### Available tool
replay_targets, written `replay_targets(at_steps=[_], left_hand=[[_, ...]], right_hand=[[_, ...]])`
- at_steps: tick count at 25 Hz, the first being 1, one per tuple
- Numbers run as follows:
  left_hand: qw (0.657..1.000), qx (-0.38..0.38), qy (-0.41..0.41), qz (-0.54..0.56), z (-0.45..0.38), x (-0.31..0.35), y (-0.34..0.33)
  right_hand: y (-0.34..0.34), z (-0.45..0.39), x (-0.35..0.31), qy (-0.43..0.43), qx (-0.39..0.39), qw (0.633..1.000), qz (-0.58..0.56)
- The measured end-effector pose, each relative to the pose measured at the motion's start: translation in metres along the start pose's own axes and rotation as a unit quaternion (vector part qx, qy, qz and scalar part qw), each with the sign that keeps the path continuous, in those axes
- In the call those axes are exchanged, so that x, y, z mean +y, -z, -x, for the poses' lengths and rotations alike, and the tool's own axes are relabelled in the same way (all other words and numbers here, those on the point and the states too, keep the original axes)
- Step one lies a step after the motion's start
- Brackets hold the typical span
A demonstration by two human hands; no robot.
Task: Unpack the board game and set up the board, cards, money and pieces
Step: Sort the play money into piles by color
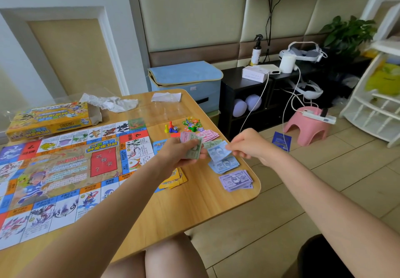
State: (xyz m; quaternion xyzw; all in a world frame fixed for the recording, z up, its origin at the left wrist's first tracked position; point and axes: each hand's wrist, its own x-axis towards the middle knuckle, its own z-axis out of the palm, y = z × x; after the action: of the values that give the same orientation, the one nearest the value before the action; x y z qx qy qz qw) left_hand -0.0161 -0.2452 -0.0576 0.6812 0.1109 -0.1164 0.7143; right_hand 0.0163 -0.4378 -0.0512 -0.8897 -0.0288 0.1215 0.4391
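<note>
The colourful game board [65, 169] lies unfolded on the left of the wooden table [194, 202]. My left hand [176, 153] grips a stack of play money [192, 147] above the table's right side. My right hand [249, 145] pinches a blue note [218, 152] by its right edge, beside that stack. Below lie a blue pile [225, 165], a purple pile [237, 180] and a pink pile [208, 135]. Yellow cards [175, 180] sit partly under my left forearm. Coloured pawns and a die [171, 128] stand near green tokens [191, 124].
The yellow game box [52, 119] lies at the back left, with crumpled plastic wrap [108, 103] and a clear bag [165, 97] behind the board. Right of the table are a blue storage box [186, 80], a black shelf [249, 102], a pink stool [307, 128] and trailing cables.
</note>
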Motion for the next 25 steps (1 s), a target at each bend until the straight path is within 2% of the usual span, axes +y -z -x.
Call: replay_targets(at_steps=[4, 7, 13, 15, 17, 18, 20, 22, 25], left_hand=[[0.994, -0.044, 0.087, -0.049, 0.005, -0.004, -0.005], [0.990, -0.045, 0.129, -0.040, 0.004, -0.007, -0.011], [0.993, -0.015, 0.112, -0.042, -0.002, -0.004, -0.013], [0.995, -0.003, 0.092, -0.049, -0.003, -0.004, -0.009], [0.997, -0.010, 0.064, -0.048, -0.003, -0.003, -0.005], [0.997, -0.026, 0.053, -0.059, -0.001, -0.003, -0.004], [0.992, -0.057, 0.040, -0.102, 0.000, -0.003, -0.003], [0.991, -0.069, 0.028, -0.110, 0.000, -0.003, -0.003], [0.999, -0.026, 0.006, -0.023, -0.005, -0.001, 0.001]], right_hand=[[-0.017, 0.002, 0.018, 0.000, 0.039, 0.975, 0.218], [-0.021, 0.008, 0.017, 0.024, 0.072, 0.960, 0.269], [-0.020, 0.011, 0.011, 0.045, 0.036, 0.969, 0.241], [-0.017, 0.008, 0.009, 0.052, 0.065, 0.968, 0.235], [-0.014, 0.003, 0.002, 0.077, 0.099, 0.978, 0.169], [-0.014, 0.002, -0.002, 0.085, 0.080, 0.988, 0.097], [-0.018, 0.001, -0.012, 0.082, -0.009, 0.996, -0.041], [-0.022, -0.002, -0.014, 0.076, -0.045, 0.995, -0.053], [-0.023, -0.015, -0.011, 0.048, 0.014, 0.997, -0.058]])
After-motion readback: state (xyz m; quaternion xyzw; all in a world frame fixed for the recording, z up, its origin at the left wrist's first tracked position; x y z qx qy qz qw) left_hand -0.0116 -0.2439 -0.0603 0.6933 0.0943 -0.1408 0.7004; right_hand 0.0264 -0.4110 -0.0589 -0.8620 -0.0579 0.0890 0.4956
